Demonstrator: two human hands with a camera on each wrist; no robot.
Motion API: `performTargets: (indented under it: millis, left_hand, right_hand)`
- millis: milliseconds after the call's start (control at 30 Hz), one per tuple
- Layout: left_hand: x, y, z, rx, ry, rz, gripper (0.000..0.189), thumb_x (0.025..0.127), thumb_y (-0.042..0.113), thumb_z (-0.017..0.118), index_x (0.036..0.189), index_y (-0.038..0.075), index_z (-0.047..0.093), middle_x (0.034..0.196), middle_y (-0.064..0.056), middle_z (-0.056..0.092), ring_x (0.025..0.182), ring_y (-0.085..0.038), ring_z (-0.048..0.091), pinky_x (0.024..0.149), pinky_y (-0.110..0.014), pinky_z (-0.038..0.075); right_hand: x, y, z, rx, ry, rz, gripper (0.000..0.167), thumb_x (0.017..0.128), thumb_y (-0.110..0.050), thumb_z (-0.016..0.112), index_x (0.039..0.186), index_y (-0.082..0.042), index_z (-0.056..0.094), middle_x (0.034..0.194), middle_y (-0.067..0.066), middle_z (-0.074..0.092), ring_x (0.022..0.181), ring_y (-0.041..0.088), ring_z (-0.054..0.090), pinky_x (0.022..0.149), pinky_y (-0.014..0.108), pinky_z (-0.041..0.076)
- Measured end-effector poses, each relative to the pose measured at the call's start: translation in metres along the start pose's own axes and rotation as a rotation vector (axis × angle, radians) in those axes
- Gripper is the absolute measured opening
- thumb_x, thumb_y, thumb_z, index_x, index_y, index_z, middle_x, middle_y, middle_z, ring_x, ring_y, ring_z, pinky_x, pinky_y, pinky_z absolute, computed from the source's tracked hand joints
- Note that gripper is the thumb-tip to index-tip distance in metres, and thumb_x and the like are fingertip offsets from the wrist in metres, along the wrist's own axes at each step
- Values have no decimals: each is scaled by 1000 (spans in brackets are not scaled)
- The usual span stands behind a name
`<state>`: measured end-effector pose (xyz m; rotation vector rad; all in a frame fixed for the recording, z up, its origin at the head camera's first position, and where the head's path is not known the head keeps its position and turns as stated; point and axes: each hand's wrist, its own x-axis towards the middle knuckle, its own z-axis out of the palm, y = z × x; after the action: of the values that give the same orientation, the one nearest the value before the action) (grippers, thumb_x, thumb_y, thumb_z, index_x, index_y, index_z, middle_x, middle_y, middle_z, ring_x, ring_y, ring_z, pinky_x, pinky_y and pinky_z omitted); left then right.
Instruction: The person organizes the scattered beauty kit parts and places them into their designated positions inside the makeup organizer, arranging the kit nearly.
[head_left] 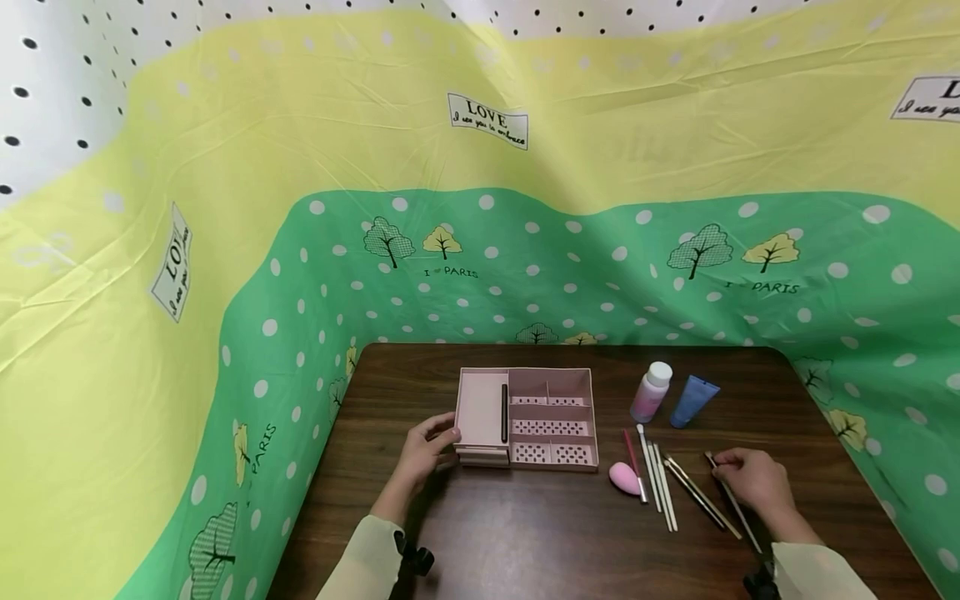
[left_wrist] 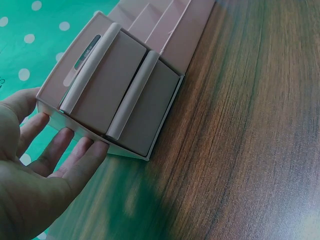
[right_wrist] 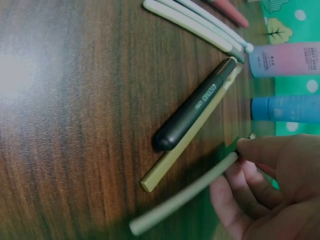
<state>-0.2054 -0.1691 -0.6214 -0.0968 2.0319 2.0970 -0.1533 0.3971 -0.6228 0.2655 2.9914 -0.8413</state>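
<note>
A pink desktop organizer (head_left: 551, 418) with open compartments stands mid-table. My left hand (head_left: 426, 454) touches its left side, and in the left wrist view the fingers (left_wrist: 82, 160) lie fairly straight along the wall beside two drawer fronts (left_wrist: 107, 75). A slim dark stick (head_left: 504, 412) lies on the organizer's top. Over to the right, my right hand (head_left: 753, 479) pinches a thin makeup brush (right_wrist: 182, 197) between thumb and fingers near its far end. Its pale handle slants toward me, close over the wood. Beside it lie a black brush (right_wrist: 192, 107) and a gold-handled brush (right_wrist: 182, 145).
Several white-handled brushes (head_left: 663, 492), a red brush (head_left: 634, 462) and a pink makeup sponge (head_left: 625, 478) lie right of the organizer. Behind them stand a white-capped bottle (head_left: 651, 392) and a blue tube (head_left: 694, 402). A patterned cloth (head_left: 570, 275) hangs around the table.
</note>
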Motion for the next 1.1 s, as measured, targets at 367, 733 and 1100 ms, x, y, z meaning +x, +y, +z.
performTargets:
  millis: [367,733,1100]
  left_hand:
    - [1,0,1,-6,9,-14,51,96,23,75,140,2,60,128,-19,61,99,-18,68,92,-56,59]
    - [1,1,1,-12,4,-17,50,95,24,76,138,3,62,127,-18,62,99,-18,68,92,-56,59]
    - [0,2,0,-21,3,-23,50,95,23,76,138,3,62,125,-17,62,99,-18,68,91,-56,59]
  right_hand:
    - [-3,-21,-1,72,18,21,23,92,-15,72,103,5,74,80,10,73,59,12,60,51,31,49]
    - [-1,-39,0,105,34,-38,23,91,-15,74,105,3,75,85,11,75,61,13,61,51,30,47]
    - [2,-56,3,176,-2,-42,25,93,-14,73,110,4,73,91,17,76,59,15,67,51,30,53]
